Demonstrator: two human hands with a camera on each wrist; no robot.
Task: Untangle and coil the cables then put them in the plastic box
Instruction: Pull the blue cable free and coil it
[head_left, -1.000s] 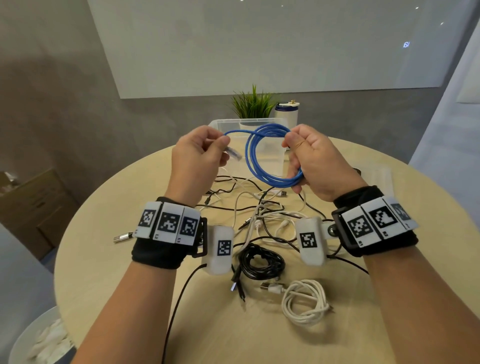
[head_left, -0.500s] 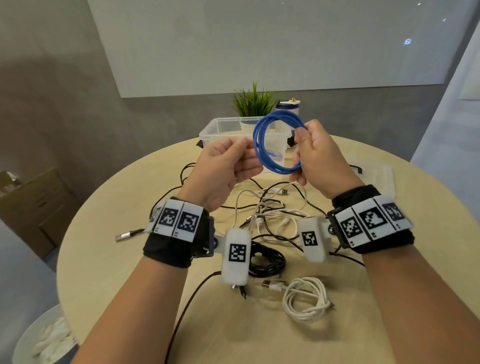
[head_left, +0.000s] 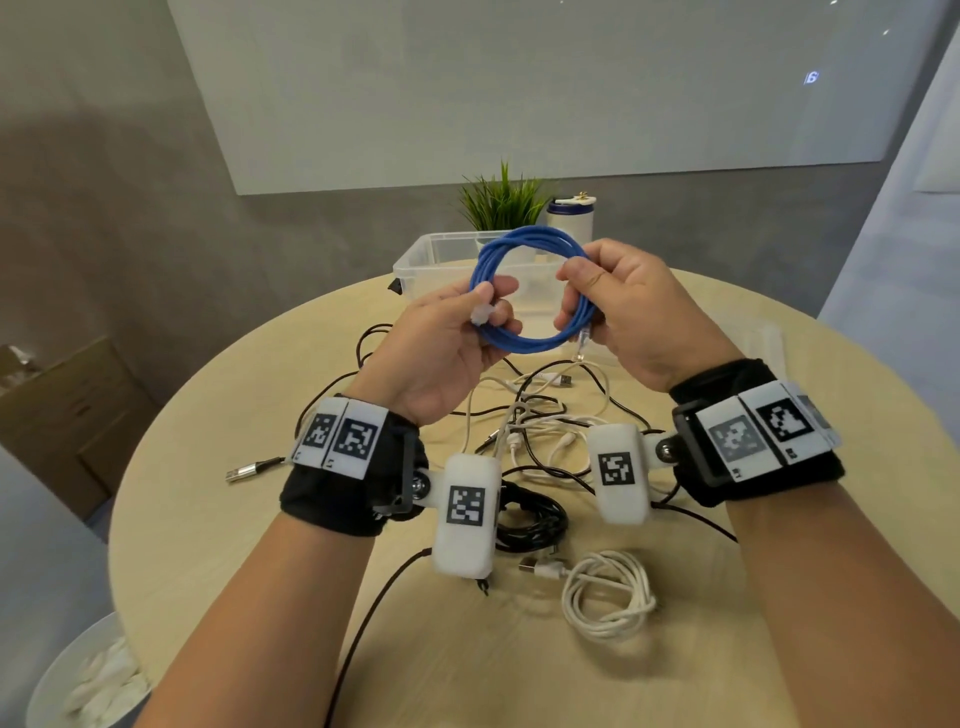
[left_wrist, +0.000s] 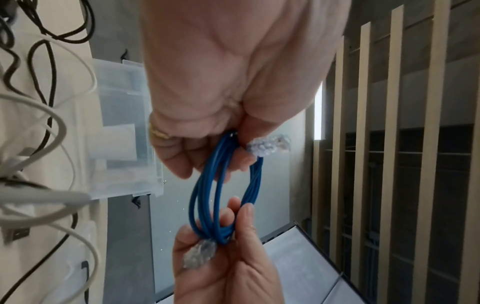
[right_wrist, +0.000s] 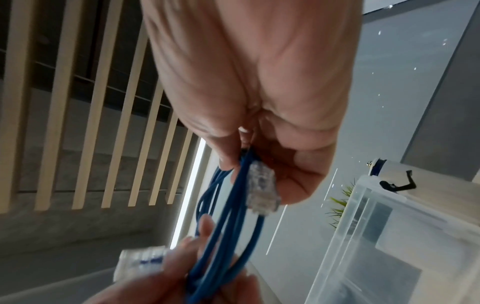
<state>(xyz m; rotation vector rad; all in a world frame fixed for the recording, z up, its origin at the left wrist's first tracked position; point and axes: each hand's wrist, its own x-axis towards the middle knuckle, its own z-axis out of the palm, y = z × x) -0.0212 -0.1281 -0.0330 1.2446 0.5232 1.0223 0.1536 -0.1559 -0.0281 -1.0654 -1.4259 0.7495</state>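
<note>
A blue network cable (head_left: 524, 249) is wound into a round coil and held up above the table between both hands. My left hand (head_left: 467, 322) pinches the coil's left side, with a clear plug (head_left: 482, 314) sticking out by its thumb. My right hand (head_left: 597, 296) grips the right side, the other clear plug (head_left: 583, 340) hanging below its fingers. The wrist views show the same coil (left_wrist: 223, 191) (right_wrist: 228, 226) pinched at both ends. Behind it stands the clear plastic box (head_left: 436, 265), open-topped. A tangle of black and white cables (head_left: 524, 421) lies on the table under my hands.
A coiled black cable (head_left: 530, 519) and a coiled white cable (head_left: 608, 597) lie near the front of the round wooden table (head_left: 208, 519). A potted plant (head_left: 501, 202) and a white bottle (head_left: 570, 218) stand behind the box. A clear lid (head_left: 763, 338) lies at right.
The left hand has come in from the left with the loose end, and now holds the coil's left side. The coil has risen and closed into a tighter ring.
</note>
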